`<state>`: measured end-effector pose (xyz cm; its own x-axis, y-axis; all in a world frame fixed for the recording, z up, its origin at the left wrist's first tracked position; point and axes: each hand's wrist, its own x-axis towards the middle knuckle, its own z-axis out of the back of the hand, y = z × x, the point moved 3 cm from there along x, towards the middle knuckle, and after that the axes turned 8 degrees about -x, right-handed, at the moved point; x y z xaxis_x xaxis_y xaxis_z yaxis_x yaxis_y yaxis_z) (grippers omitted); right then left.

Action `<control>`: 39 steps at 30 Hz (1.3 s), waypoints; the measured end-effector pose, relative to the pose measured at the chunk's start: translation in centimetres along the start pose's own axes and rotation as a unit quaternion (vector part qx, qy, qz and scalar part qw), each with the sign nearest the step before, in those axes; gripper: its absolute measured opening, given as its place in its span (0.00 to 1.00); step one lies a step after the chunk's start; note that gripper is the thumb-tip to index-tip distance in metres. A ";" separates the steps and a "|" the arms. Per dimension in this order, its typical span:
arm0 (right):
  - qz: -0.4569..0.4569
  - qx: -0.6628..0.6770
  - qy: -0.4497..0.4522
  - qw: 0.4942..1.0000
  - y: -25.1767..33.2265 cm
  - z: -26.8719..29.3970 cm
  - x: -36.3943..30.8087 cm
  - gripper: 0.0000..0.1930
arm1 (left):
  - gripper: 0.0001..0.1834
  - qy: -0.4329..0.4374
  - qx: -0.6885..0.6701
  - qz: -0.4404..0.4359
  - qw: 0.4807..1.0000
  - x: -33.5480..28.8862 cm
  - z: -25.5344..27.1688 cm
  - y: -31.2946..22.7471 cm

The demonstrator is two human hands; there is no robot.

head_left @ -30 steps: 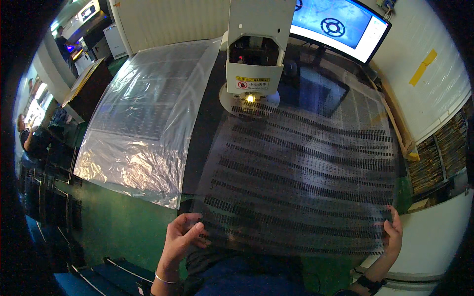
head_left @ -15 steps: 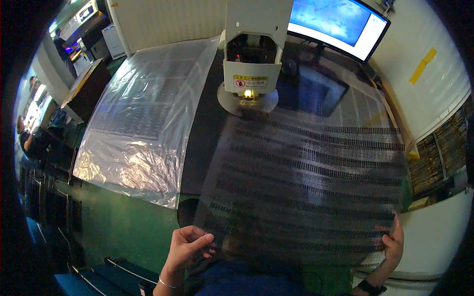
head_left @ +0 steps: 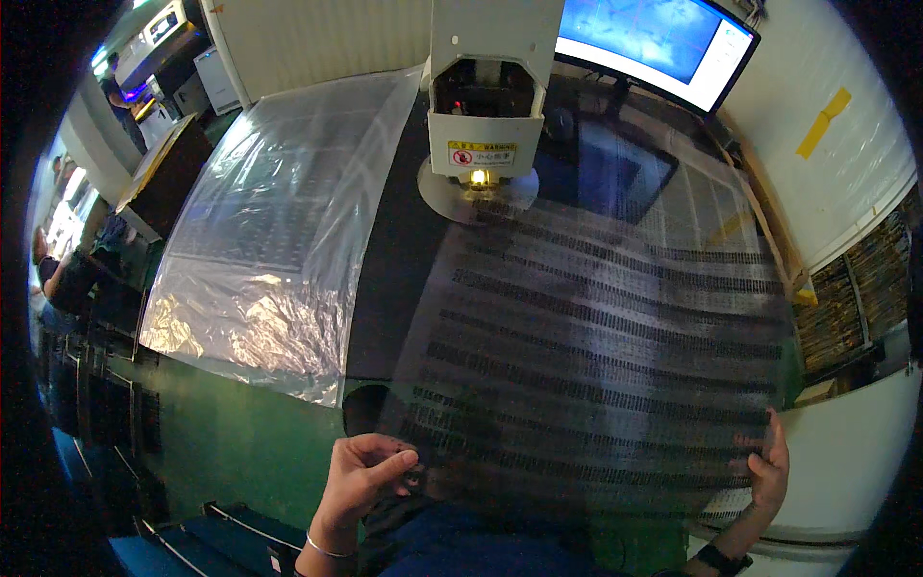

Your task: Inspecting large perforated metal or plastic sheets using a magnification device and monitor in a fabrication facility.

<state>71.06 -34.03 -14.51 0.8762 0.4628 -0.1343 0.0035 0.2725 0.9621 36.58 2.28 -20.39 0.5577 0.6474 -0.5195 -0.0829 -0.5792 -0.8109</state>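
Note:
A large, thin see-through film sheet (head_left: 596, 356) with rows of fine dark marks spans the space between my hands. Its far part lies over the black table, near the round plate under the machine. My left hand (head_left: 363, 476) pinches the sheet's near left corner between thumb and fingers. At the near right edge, my right hand (head_left: 767, 469) grips the sheet, with some fingers showing through it. The white machine head (head_left: 486, 139) has a small yellow light (head_left: 480, 177) glowing at its bottom, just beyond the sheet's far left part.
Clear plastic (head_left: 260, 240) covers the table's left side. A lit monitor (head_left: 663, 43) stands at the back right, with a dark mouse (head_left: 560, 123) nearby. A wooden strip (head_left: 769, 226) edges the right side beside a white wall. Other people (head_left: 72, 279) are far left.
The sheet has shifted slightly, and its rows of marks now slant more. Both hands keep their hold in nearly the same places. The view has shifted a little.

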 end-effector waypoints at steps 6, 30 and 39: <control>-0.007 -0.012 -0.007 1.000 -0.5 0.0 0.5 0.47 | 0.07 0.003 -0.002 -0.009 1.000 -0.2 1.0 0.6; 0.001 -0.007 0.024 1.000 0.3 -1.3 1.7 0.43 | 0.08 -0.012 -0.002 -0.034 0.999 1.4 0.9 0.2; 0.006 -0.012 0.026 1.000 -0.1 -1.0 2.1 0.43 | 0.08 -0.018 -0.012 -0.042 0.999 1.5 0.8 -0.1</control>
<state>72.38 -32.22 -15.14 0.8495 0.5097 -0.1361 -0.0182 0.2861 0.9580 36.76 3.68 -21.31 0.5326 0.7106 -0.4599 -0.0173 -0.5341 -0.8453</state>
